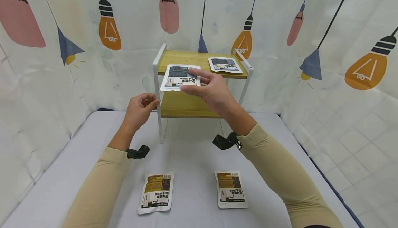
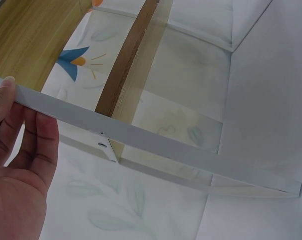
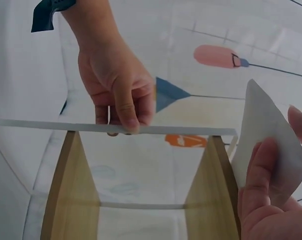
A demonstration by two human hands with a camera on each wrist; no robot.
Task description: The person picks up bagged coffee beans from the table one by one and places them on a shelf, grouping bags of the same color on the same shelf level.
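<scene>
While your right hand [image 1: 211, 91] pinches only the packet's [image 1: 180, 77] edge, it could sag or slip; your left hand's fingers [image 1: 148, 101], curled on the shelf frame [image 1: 156, 83], could nudge it.

A white fabric backdrop printed with orange, pink and blue hanging lamps [image 1: 109, 24] closes in the space on three sides. Below it lies a pale grey padded table surface [image 1: 189, 152]. A white tiled floor [image 1: 357, 152], I think, shows on the right. The light is soft and even.
</scene>
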